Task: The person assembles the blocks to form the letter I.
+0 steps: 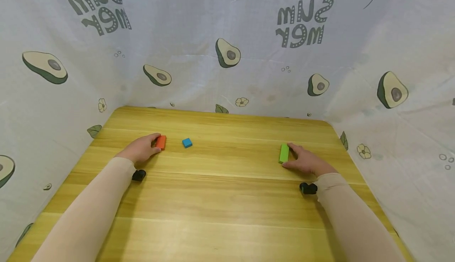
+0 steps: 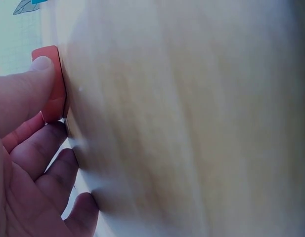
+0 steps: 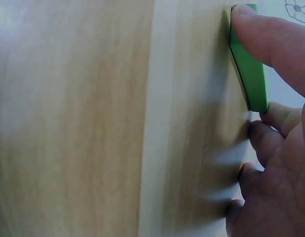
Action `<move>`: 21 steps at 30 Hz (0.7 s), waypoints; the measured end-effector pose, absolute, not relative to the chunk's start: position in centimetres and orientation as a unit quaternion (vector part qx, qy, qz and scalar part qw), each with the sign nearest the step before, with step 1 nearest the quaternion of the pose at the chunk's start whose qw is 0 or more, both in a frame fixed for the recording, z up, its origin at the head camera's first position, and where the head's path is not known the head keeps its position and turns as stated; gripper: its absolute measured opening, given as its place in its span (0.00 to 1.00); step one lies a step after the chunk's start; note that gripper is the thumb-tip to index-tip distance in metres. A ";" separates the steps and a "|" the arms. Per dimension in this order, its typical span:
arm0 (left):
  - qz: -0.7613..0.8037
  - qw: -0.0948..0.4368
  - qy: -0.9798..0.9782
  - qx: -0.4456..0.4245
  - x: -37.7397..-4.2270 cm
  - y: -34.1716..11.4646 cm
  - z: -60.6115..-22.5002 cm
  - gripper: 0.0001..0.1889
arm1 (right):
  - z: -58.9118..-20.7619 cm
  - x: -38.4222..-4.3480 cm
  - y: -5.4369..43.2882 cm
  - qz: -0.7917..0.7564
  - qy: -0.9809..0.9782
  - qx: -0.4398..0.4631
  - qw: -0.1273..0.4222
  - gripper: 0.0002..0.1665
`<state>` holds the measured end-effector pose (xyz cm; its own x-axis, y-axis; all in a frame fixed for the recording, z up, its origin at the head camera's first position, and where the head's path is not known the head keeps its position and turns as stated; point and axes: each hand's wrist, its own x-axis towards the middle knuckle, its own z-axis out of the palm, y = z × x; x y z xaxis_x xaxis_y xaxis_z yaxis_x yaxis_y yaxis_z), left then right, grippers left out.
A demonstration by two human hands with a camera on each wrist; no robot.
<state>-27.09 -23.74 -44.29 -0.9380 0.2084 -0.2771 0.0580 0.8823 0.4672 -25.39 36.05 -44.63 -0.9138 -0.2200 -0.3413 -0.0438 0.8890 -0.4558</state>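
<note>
On the left of the table, my left hand (image 1: 140,148) pinches a red block (image 1: 161,142) between thumb and fingers. The left wrist view shows the thumb on one end of the red block (image 2: 54,94) and a finger at its other end. A small flat blue block (image 1: 187,143) lies just right of the red one, touched by neither hand. Over on the right, my right hand (image 1: 304,160) grips a longer green block (image 1: 284,153) by its two ends. Its thumb presses the near end of the green block (image 3: 250,69) in the right wrist view, with the other fingertips against the tabletop.
The wooden table (image 1: 213,206) has light, glossy boards. A white cloth (image 1: 199,80) printed with avocados and lettering hangs behind it and along both sides. Black wrist cameras sit at both cuffs, the left camera (image 1: 139,175) and the right camera (image 1: 308,188).
</note>
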 end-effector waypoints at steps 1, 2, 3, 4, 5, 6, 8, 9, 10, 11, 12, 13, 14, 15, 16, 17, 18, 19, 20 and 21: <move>0.232 0.162 0.957 0.070 -27.1 -23.7 -44.3 0.38 | -44.7 -25.4 36.1 -0.226 0.952 -0.070 0.195 0.66; 0.232 0.162 0.957 0.070 -27.1 -23.8 -44.4 0.38 | -44.7 -25.4 36.1 -0.226 0.952 -0.070 0.195 0.66; 0.232 0.162 0.957 0.071 -27.2 -23.8 -44.4 0.38 | -44.8 -25.5 36.1 -0.227 0.952 -0.070 0.194 0.66; 0.231 0.162 0.957 0.071 -27.2 -23.8 -44.4 0.38 | -44.8 -25.5 36.1 -0.228 0.952 -0.070 0.194 0.66; 0.233 0.161 0.957 0.070 -27.2 -23.8 -44.5 0.38 | -44.8 -25.5 36.1 -0.227 0.952 -0.070 0.194 0.66; 0.233 0.161 0.956 0.071 -27.2 -23.9 -44.5 0.38 | -44.8 -25.5 36.1 -0.227 0.952 -0.069 0.195 0.66; 0.233 0.160 0.956 0.073 -27.2 -23.9 -44.5 0.39 | -44.8 -25.5 36.1 -0.227 0.952 -0.069 0.195 0.66; 0.233 0.159 0.956 0.073 -27.2 -23.9 -44.5 0.39 | -44.8 -25.5 36.1 -0.226 0.952 -0.069 0.196 0.66; 0.234 0.159 0.956 0.074 -27.2 -23.9 -44.5 0.39 | -44.8 -25.5 36.1 -0.225 0.952 -0.069 0.196 0.66; 0.235 0.159 0.956 0.074 -27.3 -23.9 -44.6 0.39 | -44.8 -25.5 36.1 -0.224 0.952 -0.069 0.196 0.66; 0.234 0.159 0.956 0.075 -27.3 -23.9 -44.6 0.39 | -44.8 -25.5 36.2 -0.224 0.952 -0.069 0.195 0.65; 0.234 0.159 0.956 0.074 -27.3 -23.9 -44.6 0.39 | -44.8 -25.5 36.2 -0.223 0.953 -0.070 0.194 0.65; 0.235 0.160 0.956 0.074 -27.3 -23.9 -44.6 0.39 | -44.8 -25.5 36.2 -0.223 0.953 -0.070 0.193 0.65; 0.236 0.160 0.956 0.073 -27.3 -23.8 -44.6 0.39 | -44.9 -25.5 36.2 -0.223 0.953 -0.070 0.192 0.65; 0.236 0.161 0.956 0.072 -27.3 -23.8 -44.5 0.39 | -44.9 -25.5 36.2 -0.223 0.953 -0.070 0.192 0.65; 0.236 0.162 0.956 0.072 -27.2 -23.8 -44.5 0.39 | -44.9 -25.5 36.2 -0.224 0.953 -0.070 0.191 0.65; 0.235 0.162 0.956 0.071 -27.2 -23.8 -44.5 0.39 | -44.9 -25.5 36.2 -0.225 0.953 -0.069 0.192 0.66; 0.235 0.163 0.956 0.071 -27.2 -23.8 -44.4 0.39 | -44.9 -25.5 36.2 -0.226 0.953 -0.068 0.192 0.66; 0.236 0.164 0.955 0.071 -27.2 -23.8 -44.4 0.39 | -44.9 -25.5 36.2 -0.228 0.952 -0.067 0.191 0.66; 0.235 0.165 0.955 0.071 -27.2 -23.8 -44.4 0.39 | -44.9 -25.6 36.2 -0.228 0.952 -0.066 0.191 0.66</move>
<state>-27.19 -23.80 -44.39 -0.9356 0.2135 -0.2810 0.0586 0.8792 0.4729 -25.55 36.23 -44.94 -0.9180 -0.2136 -0.3343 -0.0387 0.8868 -0.4605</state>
